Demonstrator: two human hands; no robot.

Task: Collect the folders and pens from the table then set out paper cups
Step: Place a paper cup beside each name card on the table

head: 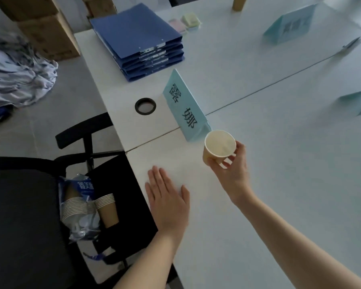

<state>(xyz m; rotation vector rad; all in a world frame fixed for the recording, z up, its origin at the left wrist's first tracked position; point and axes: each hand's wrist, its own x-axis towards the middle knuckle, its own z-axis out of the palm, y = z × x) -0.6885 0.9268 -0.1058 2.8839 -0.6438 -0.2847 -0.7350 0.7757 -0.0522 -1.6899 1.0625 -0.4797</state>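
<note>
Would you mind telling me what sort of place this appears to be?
Most likely an office meeting room being set up: folded name cards stand on a long white table, blue folders are stacked at its end, and an office chair beside it holds paper cups.

Surface: white table
Under left hand: bare tabletop, palm flat
Beyond left hand: blue folder stack
Beside right hand: name card
</note>
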